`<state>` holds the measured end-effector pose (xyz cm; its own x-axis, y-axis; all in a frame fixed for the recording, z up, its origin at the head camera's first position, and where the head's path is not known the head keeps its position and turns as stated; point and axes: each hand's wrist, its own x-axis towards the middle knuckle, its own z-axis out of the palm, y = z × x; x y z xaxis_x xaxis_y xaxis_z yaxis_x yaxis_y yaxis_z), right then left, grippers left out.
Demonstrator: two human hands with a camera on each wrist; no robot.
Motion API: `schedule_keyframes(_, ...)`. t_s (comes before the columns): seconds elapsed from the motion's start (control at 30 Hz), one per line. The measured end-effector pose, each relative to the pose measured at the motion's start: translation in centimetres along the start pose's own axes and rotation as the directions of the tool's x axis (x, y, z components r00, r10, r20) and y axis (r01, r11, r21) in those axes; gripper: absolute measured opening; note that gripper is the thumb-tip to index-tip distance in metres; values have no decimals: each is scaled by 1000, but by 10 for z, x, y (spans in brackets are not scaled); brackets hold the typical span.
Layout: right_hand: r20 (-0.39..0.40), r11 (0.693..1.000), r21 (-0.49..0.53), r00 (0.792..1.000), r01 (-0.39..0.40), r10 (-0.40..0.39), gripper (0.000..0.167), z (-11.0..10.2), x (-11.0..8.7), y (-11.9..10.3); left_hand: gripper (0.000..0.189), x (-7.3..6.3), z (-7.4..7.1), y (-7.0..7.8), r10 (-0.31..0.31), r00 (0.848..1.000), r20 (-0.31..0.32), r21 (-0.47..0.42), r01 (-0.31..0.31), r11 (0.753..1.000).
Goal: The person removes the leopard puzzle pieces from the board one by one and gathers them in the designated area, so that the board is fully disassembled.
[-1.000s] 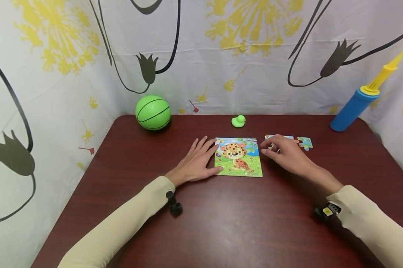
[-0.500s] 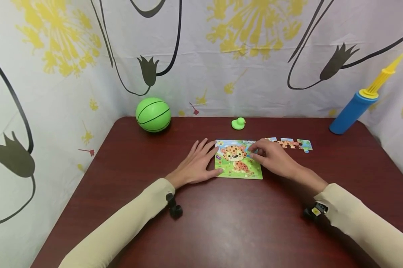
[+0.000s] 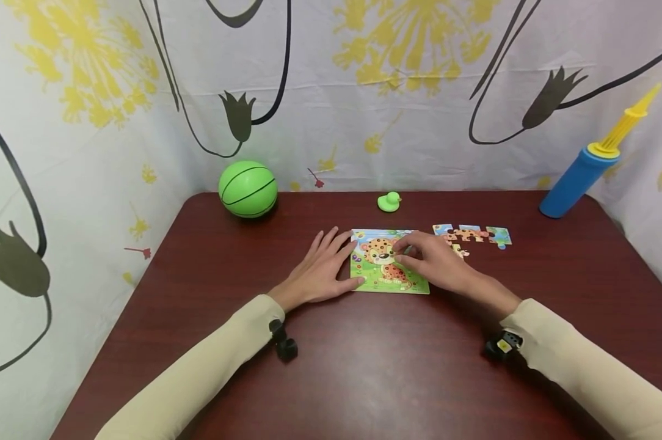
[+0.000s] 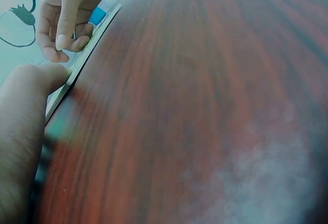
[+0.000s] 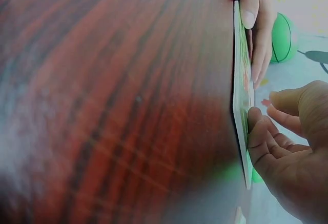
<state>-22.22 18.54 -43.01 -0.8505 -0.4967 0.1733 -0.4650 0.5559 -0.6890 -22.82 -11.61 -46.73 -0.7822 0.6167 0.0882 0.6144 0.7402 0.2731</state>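
Note:
A jigsaw puzzle board [image 3: 372,275] with a cartoon leopard on a green and blue ground lies flat on the table. My left hand [image 3: 321,269] is spread beside it, fingers straight, with thumb and fingertips resting on its left edge. My right hand [image 3: 432,260] is over the board's right half, its fingers loosely bent and a gap between thumb and forefinger. In the right wrist view some fingertips [image 5: 254,116] are right at the board's surface, and no piece shows between them. To the board's right lie several loose puzzle pieces [image 3: 468,233], partly joined in a row.
A green ball [image 3: 248,189] sits at the back left of the dark red table [image 3: 331,366]. Behind the board stands a small green duck [image 3: 388,201]. A blue and yellow hand pump [image 3: 575,177] leans at the back right. A patterned cloth [image 3: 320,110] hangs behind the table.
My right hand has moved left from the loose pieces to over the board, uncovering those pieces. My left hand has stayed on the board's left edge.

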Motion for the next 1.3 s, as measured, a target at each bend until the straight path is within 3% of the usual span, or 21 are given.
schedule_keyframes(0.2, 15, 1000, 23, 1000, -14, 14, 15, 7, 2, 1, 90, -5, -3, -1, -18, 1000, -3, -5, 18, 1000)
schedule_keyframes(0.67, 67, 999, -31, 998, 13, -10, 25, 14, 12, -5, 91, -16, -10, -5, -45, 999, -14, 0, 45, 999)
schedule_keyframes(1.3, 105, 991, -136, 994, -4, 18, 34, 2, 3, 0, 90, -2, -1, 2, 2, 1000, -13, -6, -2, 1000)
